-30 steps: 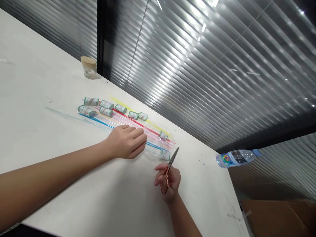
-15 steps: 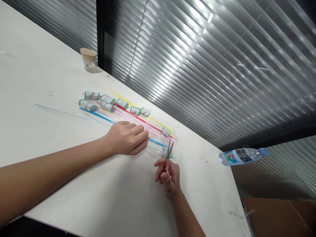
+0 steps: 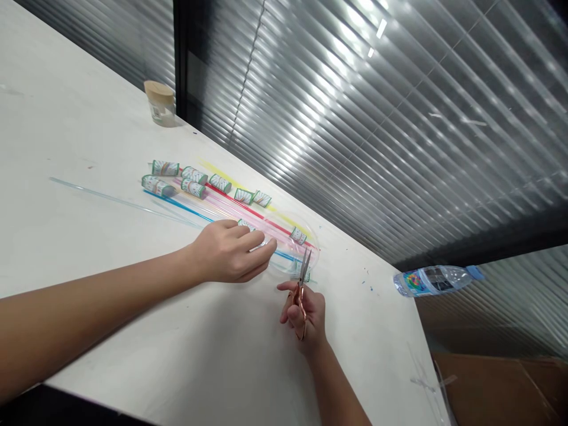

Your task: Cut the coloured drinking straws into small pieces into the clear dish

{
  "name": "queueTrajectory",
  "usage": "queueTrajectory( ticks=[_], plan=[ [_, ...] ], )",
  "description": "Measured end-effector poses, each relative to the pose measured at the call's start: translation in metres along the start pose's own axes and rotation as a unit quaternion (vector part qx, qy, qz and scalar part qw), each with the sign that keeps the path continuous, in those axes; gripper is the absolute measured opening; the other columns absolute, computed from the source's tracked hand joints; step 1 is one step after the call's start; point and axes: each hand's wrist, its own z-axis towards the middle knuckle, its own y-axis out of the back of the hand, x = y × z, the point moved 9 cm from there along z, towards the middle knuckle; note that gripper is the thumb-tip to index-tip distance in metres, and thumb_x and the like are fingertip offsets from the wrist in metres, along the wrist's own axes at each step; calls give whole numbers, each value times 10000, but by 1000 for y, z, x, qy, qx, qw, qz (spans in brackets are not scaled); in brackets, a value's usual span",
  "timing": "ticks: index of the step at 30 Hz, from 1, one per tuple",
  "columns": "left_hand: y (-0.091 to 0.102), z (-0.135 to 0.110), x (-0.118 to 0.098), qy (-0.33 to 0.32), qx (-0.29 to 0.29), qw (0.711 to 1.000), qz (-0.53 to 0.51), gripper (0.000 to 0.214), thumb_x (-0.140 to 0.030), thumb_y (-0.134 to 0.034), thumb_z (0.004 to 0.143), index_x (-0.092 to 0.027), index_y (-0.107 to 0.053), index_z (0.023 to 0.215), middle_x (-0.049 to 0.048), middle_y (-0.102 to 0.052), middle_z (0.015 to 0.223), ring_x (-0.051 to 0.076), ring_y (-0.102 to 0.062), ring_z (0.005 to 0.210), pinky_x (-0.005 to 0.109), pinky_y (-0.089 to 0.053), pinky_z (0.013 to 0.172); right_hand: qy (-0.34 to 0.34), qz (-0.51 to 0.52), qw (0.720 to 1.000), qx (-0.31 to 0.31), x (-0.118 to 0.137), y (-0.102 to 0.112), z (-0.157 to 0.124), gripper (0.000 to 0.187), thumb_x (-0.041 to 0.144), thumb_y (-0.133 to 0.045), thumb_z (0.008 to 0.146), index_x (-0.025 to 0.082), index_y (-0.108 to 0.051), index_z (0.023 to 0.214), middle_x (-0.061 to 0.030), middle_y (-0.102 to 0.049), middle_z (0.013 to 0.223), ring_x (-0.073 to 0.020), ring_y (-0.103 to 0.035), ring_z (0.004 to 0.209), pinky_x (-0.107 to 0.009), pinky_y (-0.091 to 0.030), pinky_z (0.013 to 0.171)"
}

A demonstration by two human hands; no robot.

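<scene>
My left hand is closed, its knuckles up, over the coloured straw-like sticks; whatever its fingertips hold is hidden. A pale blue clear stick runs from the left up to behind this hand. My right hand grips scissors with copper-coloured handles, blades slightly parted and pointing away. Under and beyond the left hand lie a blue stick, a red stick and several pink and yellow ones. Small white printed tubes with green edges are scattered along them. A clear round piece lies near the scissor tips.
A jar with a wooden-looking lid stands at the table's far edge. A plastic bottle lies on its side at the right corner. Corrugated metal sheeting borders the white table. A cardboard box sits lower right.
My left hand has moved slightly right, and a printed tube now shows just beyond it. The pale blue stick's far end has shifted left. The scissors stay almost in place.
</scene>
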Motion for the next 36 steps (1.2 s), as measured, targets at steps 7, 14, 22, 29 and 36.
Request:
queueTrajectory(
  ticks=[7,14,22,29,36],
  plan=[
    [19,0,-19,-83,-96,989,78,113,-259,-578,808,-220,-622,904,-65,-518,570,74,-407,441,257,-281,408,-13,-10,1000,-9,-2,1,1,472,598,-586,834,153,-669,968,51,-494,425,-100,-435,346,-216,-382,395],
    [18,-1,-21,-90,-96,987,93,120,-282,-594,800,-209,-622,891,-69,-525,554,74,-408,431,253,-286,412,-6,-12,1000,-18,0,1,0,471,590,-588,839,143,-669,961,45,-505,428,-94,-440,349,-207,-384,404],
    [20,0,-22,-91,-97,987,91,109,-274,-588,803,-209,-622,883,-73,-528,549,73,-410,425,253,-290,408,-11,-20,999,-22,-2,2,0,450,567,-600,840,138,-670,953,44,-509,428,-88,-433,348,-199,-374,403],
    [19,-1,-23,-92,-96,987,88,140,-257,-598,786,-206,-625,913,-71,-541,561,77,-427,437,261,-292,409,-19,-58,997,-36,0,4,2,451,564,-600,836,125,-668,916,48,-482,425,-93,-426,346,-210,-343,388],
    [18,-2,-22,-92,-94,987,90,149,-267,-598,794,-201,-624,925,-69,-535,563,80,-433,448,262,-298,417,-35,-66,996,-44,1,7,1,423,544,-623,822,128,-666,889,55,-477,433,-100,-474,336,-204,-348,375]
  ],
)
